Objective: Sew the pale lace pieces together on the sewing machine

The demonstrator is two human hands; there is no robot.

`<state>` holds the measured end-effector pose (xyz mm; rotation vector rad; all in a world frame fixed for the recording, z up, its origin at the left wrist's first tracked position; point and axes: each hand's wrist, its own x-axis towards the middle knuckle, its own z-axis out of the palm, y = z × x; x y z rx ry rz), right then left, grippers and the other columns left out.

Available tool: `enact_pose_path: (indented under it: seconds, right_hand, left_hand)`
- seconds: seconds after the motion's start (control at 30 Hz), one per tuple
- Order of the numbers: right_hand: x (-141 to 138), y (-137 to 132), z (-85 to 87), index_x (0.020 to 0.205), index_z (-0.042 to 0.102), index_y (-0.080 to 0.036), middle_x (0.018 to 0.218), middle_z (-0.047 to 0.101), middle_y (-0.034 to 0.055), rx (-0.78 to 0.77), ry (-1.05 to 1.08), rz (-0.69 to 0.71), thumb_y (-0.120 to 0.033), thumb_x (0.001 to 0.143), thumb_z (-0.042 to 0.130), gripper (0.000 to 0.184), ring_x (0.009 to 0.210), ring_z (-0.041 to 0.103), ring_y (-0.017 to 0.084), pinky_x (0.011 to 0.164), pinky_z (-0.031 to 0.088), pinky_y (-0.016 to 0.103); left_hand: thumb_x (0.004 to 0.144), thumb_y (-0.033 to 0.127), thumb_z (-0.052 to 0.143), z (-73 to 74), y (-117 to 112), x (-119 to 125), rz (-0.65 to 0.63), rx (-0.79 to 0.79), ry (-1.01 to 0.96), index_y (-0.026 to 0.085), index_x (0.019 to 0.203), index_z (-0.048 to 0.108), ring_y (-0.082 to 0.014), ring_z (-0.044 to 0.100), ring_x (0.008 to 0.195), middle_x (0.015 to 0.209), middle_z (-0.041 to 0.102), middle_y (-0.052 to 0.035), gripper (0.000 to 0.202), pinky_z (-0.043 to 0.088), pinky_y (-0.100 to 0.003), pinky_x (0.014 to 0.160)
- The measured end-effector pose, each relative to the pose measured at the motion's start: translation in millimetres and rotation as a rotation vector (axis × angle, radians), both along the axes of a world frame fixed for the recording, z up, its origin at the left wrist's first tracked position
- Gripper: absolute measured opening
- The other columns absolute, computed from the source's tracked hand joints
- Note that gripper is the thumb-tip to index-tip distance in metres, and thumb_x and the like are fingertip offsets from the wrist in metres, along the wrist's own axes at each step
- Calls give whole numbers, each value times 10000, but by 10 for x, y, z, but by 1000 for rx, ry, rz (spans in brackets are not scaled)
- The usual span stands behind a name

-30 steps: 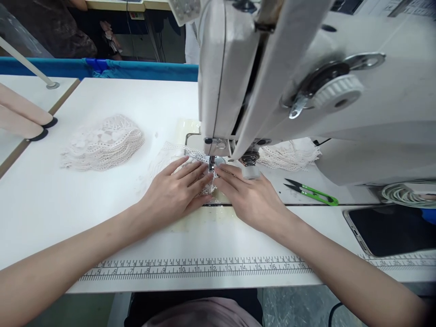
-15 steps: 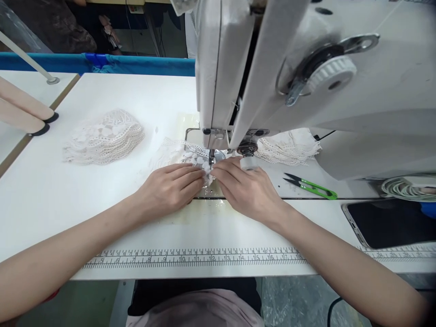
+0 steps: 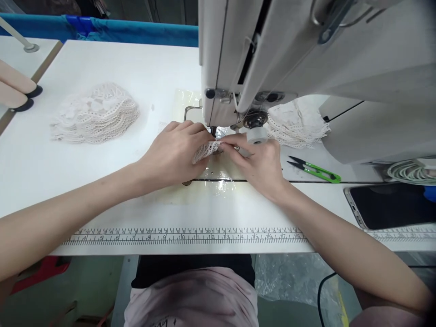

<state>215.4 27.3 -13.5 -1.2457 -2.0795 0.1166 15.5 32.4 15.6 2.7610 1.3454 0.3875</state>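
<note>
A strip of white lace [image 3: 205, 151] is bunched up just in front of the presser foot [image 3: 213, 131] of the sewing machine [image 3: 235, 59]. My left hand [image 3: 177, 150] closes around the lace from the left, its fingers curled over the strip. From the right, my right hand [image 3: 260, 163] pinches the lace's end between thumb and index finger, close to the needle area. Part of the strip is hidden by the left fingers and the machine head.
One lace stack [image 3: 98, 113] lies on the left of the table; another lace pile [image 3: 296, 122] is beneath the machine arm. Green thread snips [image 3: 315, 170], a phone [image 3: 395, 206] and a coiled cord [image 3: 412, 171] sit at right. A printed ruler [image 3: 184, 236] runs along the front edge.
The lace, lying flat under both hands before, is now lifted and folded between the fingers. My left hand has turned and curled; my right has moved into a pinch. The camera view has tilted downward.
</note>
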Motion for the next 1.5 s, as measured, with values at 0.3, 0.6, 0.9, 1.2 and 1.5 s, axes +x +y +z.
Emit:
enact_pose_path:
  seconds: [0.3, 0.6, 0.9, 1.2, 1.5]
  right_hand:
    - [-20, 37, -9, 714, 755, -196, 553, 600, -16, 120, -24, 7, -379, 953, 545, 367, 527, 464, 98, 479, 238, 256]
    - [-22, 35, 5, 758, 760, -214, 620, 664, -21, 55, -50, -14, -396, 954, 541, 346, 546, 518, 98, 498, 252, 239]
    - [-26, 1, -11, 824, 766, -240, 658, 701, -30, 53, -24, 48, -390, 962, 541, 303, 555, 555, 98, 506, 307, 239]
    - [19, -151, 17, 823, 723, -195, 961, 762, 5, 268, -302, 251, -136, 923, 570, 192, 955, 676, 180, 731, 476, 302]
    - [73, -225, 78, 953, 733, -208, 1057, 758, -8, 317, -445, 276, -165, 943, 556, 182, 949, 690, 163, 938, 514, 352]
  left_hand:
    - [873, 285, 546, -152, 37, 114, 115, 96, -176, 218, 907, 708, -248, 639, 911, 960, 717, -35, 178, 441, -443, 843]
    - [914, 372, 530, -73, 48, 61, 33, 89, -167, 221, 881, 726, -249, 633, 963, 970, 732, -31, 250, 414, -442, 871]
    - [913, 298, 504, 27, 177, -98, -160, 92, -45, 244, 865, 738, -213, 638, 881, 915, 731, -12, 245, 422, -420, 875]
    - [947, 194, 515, -130, -141, -101, -239, 434, 69, 197, 1029, 699, -233, 629, 1051, 1119, 722, -52, 201, 477, -429, 923]
    - [949, 158, 517, -157, -298, -123, -243, 405, 128, 126, 1209, 614, -249, 624, 1188, 1218, 692, -84, 279, 504, -447, 985]
